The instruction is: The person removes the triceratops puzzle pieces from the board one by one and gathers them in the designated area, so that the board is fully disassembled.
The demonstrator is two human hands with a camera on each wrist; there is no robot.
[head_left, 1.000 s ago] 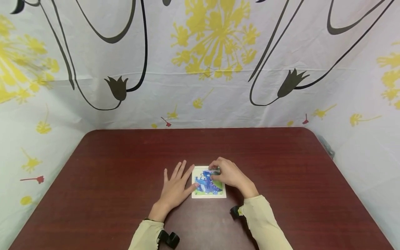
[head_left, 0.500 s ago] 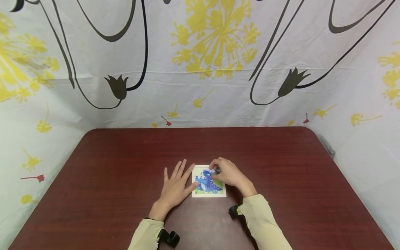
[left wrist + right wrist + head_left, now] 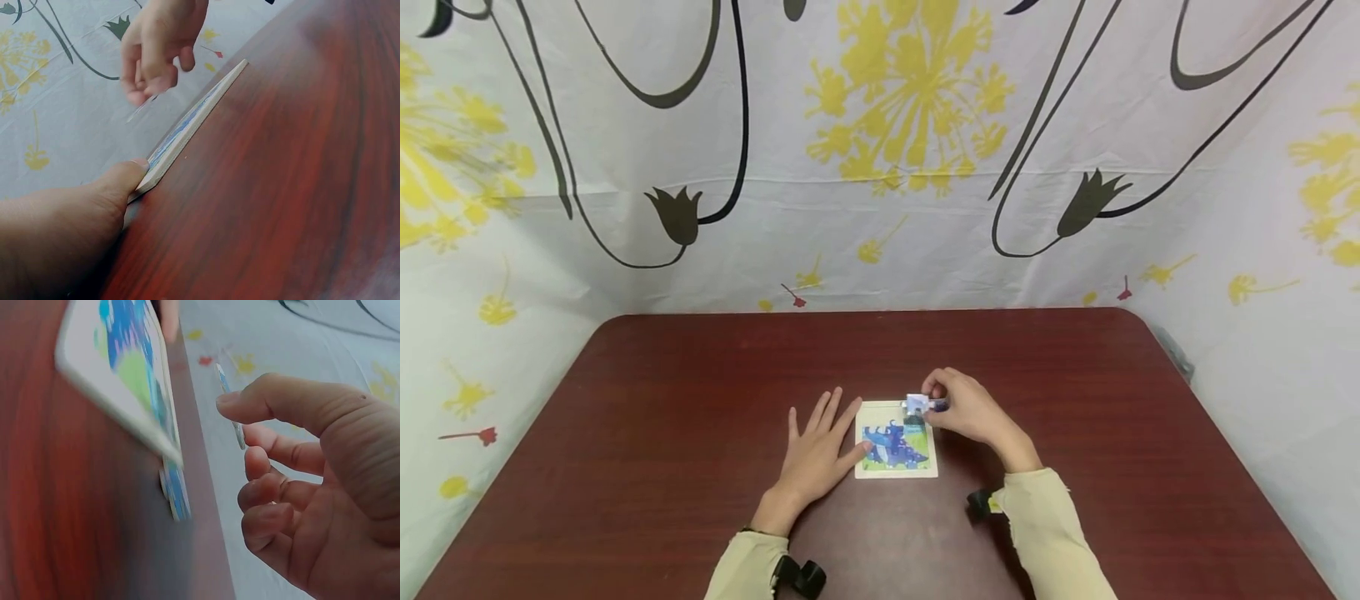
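Note:
A small jigsaw puzzle [image 3: 891, 450] with a blue dinosaur picture lies in its pale square frame [image 3: 897, 474] on the table. My left hand [image 3: 816, 458] lies flat with spread fingers along the frame's left side. Its thumb [image 3: 128, 175] rests on the frame's edge. Over the upper right corner, my right hand [image 3: 973, 410] pinches a light jigsaw piece [image 3: 917, 404] between thumb and fingers. In the right wrist view this piece [image 3: 222, 378] appears thin and edge-on, off the board. A darker patch shows in the picture just below it.
The dark red wooden table [image 3: 700, 367] extends all around the puzzle. Behind it hangs a white cloth [image 3: 850, 275] with flower prints. A small blue-edged stack [image 3: 177, 494] shows blurred by the frame's corner in the right wrist view.
My right hand has lifted away from the puzzle's upper right, up and to the right, with a piece pinched in it. My left hand holds its place by the frame.

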